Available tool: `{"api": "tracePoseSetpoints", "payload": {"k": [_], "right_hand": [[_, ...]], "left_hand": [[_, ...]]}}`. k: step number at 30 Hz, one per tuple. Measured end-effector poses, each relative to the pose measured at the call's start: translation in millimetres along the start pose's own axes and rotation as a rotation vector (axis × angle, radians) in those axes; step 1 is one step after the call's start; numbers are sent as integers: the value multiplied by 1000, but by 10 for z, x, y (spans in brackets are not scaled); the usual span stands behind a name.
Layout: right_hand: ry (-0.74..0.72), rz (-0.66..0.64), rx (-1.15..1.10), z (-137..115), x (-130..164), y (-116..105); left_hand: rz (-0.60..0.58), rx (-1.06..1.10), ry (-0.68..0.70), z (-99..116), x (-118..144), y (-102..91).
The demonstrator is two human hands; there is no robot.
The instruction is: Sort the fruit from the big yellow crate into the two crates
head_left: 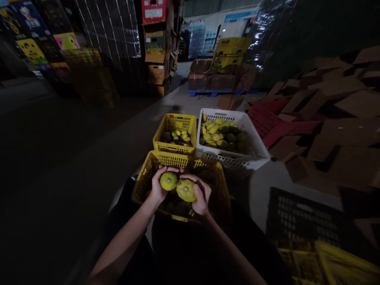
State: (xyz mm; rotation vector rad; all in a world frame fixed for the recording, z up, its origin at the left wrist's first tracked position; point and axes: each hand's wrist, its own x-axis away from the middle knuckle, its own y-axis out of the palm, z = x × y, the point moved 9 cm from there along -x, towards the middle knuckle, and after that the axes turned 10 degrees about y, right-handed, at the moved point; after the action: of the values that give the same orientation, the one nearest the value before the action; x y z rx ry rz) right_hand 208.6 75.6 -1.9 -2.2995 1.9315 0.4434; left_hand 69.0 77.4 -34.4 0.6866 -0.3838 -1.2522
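Your left hand [159, 186] is wrapped around a round green fruit [168, 181], and your right hand [202, 196] is closed on a yellow-green fruit [185, 190]. The two fruits touch, held above the near yellow crate [142, 180]. Beyond it stand a smaller yellow crate [175, 147] and a white crate [234, 158], both holding fruit.

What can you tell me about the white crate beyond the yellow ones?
The white crate is a plastic bin with perforated, lattice-like walls and a thick rim. It sits upright on the floor, angled slightly, its left wall against the small yellow crate. Inside lies a loose layer of yellow-green fruit, well below the rim. No hand touches it.
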Motion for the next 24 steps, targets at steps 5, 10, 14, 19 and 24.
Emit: {"api": "tracePoseSetpoints", "payload": {"k": [5,10,14,19,24], "right_hand": [[210,87,-162,228,-80,10],[729,188,-463,791,-79,67],[1018,88,-654,997,-9,161],[1133,236,-767,1153,66,67],[1167,383,-851,1284,143,82]], "left_hand": [[162,103,-188,-191,-5,-88],[365,196,-321,-443,-6,-313],[501,172,-414,-635,46,-481],[472,163,-446,-685,52,-428],[476,40,-509,-686,95,-453]]}}
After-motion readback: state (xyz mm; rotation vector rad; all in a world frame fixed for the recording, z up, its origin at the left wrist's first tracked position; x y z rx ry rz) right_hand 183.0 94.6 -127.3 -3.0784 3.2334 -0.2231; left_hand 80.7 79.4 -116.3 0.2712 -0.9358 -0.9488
